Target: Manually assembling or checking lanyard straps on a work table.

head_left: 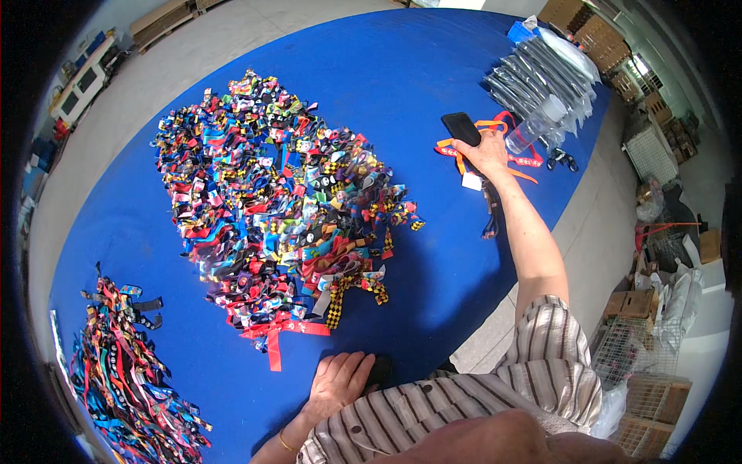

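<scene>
My right hand (487, 154) reaches to the far right of the blue table (464, 271), its fingers closed on a black smartphone (459, 127). Orange and red ribbon straps (525, 161) lie under and around that hand, and a clear plastic bottle (533, 127) is just right of it. Near the table's front edge, my left hand (340, 377) rests with its fingers stretched out, holding nothing visible. By its fingertips is a dark thing (380, 370) that I cannot make out. A big heap of colourful patterned straps (270, 209) spreads beyond it, with a red strap (297, 329) at the near end.
Another bundle of long printed straps (127, 371) lies at the table's left. Stacked grey plastic-wrapped packs (541, 81) sit at the far right corner. Wire cages (649, 151) and cardboard boxes (630, 304) stand along the right floor; a white machine (85, 81) is at far left.
</scene>
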Demonstrator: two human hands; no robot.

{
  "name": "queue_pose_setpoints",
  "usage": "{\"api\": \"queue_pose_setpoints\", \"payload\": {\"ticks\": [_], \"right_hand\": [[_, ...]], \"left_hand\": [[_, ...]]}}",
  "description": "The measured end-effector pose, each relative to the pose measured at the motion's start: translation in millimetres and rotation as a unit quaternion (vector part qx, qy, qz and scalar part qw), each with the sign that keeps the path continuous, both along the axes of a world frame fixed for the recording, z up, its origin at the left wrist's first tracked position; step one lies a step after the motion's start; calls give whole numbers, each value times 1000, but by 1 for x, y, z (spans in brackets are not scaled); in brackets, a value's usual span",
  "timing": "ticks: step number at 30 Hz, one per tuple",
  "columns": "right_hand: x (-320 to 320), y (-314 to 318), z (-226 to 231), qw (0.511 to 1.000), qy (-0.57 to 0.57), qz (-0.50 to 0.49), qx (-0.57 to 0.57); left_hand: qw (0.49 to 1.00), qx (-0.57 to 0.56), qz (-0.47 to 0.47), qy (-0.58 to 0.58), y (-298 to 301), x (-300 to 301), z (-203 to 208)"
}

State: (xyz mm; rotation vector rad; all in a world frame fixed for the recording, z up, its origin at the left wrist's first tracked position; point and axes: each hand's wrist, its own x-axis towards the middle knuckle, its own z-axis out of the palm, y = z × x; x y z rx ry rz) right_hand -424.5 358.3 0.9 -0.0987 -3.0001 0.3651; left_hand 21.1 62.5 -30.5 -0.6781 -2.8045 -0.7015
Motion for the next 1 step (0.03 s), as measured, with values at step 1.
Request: {"api": "queue_pose_setpoints", "payload": {"ticks": [1], "right_hand": [[0, -1, 2, 1000, -10, -3, 5]], "left_hand": [[1000, 0, 0, 0, 0, 0, 0]]}}
